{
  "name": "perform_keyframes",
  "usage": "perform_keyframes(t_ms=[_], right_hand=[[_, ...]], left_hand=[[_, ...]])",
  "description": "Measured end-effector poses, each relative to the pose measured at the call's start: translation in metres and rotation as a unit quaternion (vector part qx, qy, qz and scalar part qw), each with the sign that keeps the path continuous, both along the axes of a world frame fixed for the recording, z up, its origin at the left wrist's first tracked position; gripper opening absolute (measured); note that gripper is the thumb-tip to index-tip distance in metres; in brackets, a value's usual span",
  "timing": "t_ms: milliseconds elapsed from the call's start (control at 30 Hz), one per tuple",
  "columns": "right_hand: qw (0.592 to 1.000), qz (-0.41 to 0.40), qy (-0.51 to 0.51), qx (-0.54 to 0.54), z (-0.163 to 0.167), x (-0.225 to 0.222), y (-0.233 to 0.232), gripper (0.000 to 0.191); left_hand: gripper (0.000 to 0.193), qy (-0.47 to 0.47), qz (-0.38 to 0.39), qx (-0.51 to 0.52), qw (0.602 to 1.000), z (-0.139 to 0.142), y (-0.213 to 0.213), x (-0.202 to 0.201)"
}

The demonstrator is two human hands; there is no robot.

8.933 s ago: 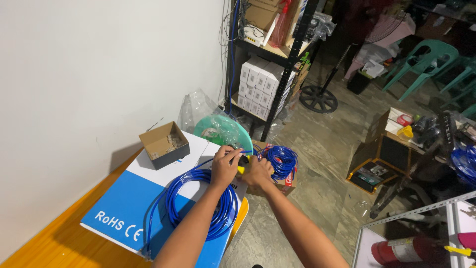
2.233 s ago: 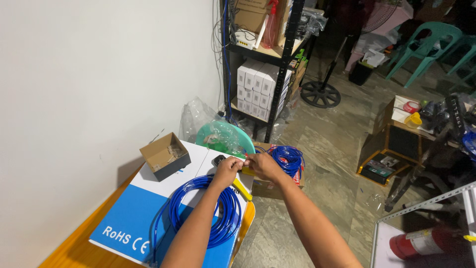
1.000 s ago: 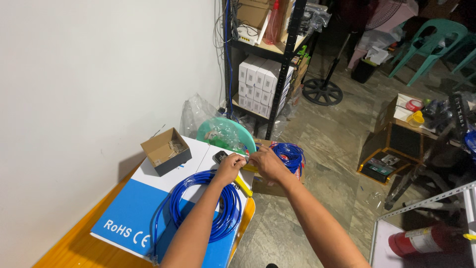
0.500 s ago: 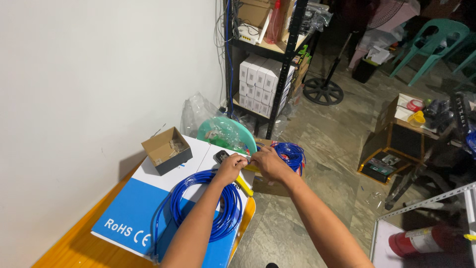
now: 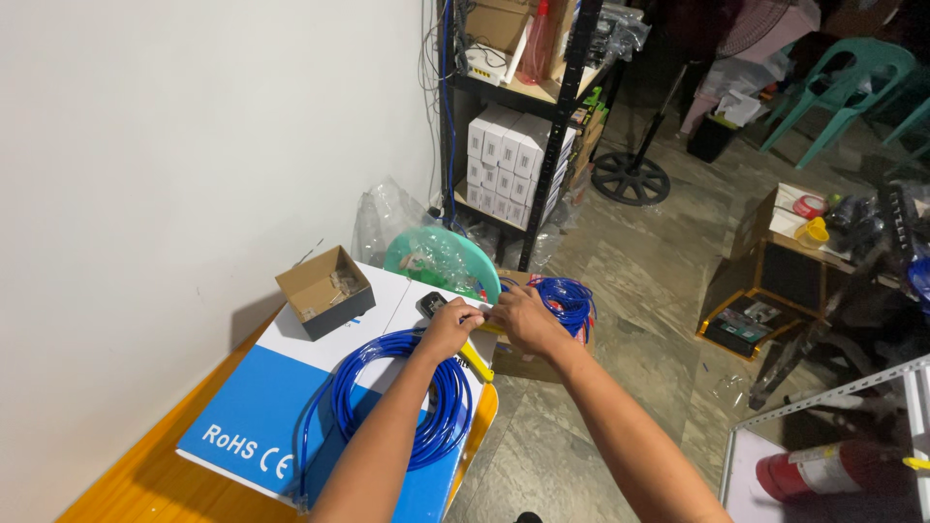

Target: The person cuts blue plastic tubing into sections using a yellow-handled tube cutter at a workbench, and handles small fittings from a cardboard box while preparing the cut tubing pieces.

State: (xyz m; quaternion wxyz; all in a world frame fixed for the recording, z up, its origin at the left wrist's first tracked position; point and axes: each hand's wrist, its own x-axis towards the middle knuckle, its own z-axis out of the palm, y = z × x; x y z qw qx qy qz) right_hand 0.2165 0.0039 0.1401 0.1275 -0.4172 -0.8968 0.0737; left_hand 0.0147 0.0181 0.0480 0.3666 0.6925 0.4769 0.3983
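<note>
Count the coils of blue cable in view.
2. One blue cable coil lies on the blue-and-white box under the left hand; another blue coil sits just beyond the right hand. More may be hidden.

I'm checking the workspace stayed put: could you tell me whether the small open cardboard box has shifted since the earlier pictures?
No. The small cardboard box sits on the same white corner of the blue-and-white carton.

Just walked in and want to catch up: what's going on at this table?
A person stands at a table, both hands together over a blue and white box. The left hand and right hand meet at one end of a coiled blue cable, beside a yellow-handled tool. What the fingers pinch is too small to tell. A small open cardboard box sits nearby.
</note>
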Motion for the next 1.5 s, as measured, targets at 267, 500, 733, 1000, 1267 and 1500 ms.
perform_keyframes(t_ms=[267,500,733,1000,1267,1500], right_hand=[[0.996,0.036,0.064,0.049,0.005,-0.001,-0.010,0.014],[0.995,0.039,0.035,-0.082,0.001,0.008,-0.006,0.016],[0.999,0.000,-0.015,-0.048,0.003,0.004,-0.006,0.013],[0.997,0.027,0.058,0.035,0.011,-0.001,-0.011,0.024],[0.996,-0.018,-0.070,-0.046,0.015,-0.005,-0.014,0.021],[0.998,0.043,0.031,0.014,0.017,-0.001,-0.018,0.013]], left_hand=[[0.014,0.020,-0.015,-0.010,1.000,0.011,-0.005,-0.001],[0.014,0.006,-0.046,0.004,0.999,0.018,-0.011,-0.003],[0.017,0.022,-0.040,0.011,0.999,0.009,-0.006,-0.003],[0.015,0.014,-0.008,-0.005,1.000,-0.001,-0.001,0.000],[0.013,0.007,-0.029,0.005,1.000,0.007,-0.004,-0.005],[0.015,0.020,-0.045,0.010,0.999,0.008,-0.002,-0.006]])
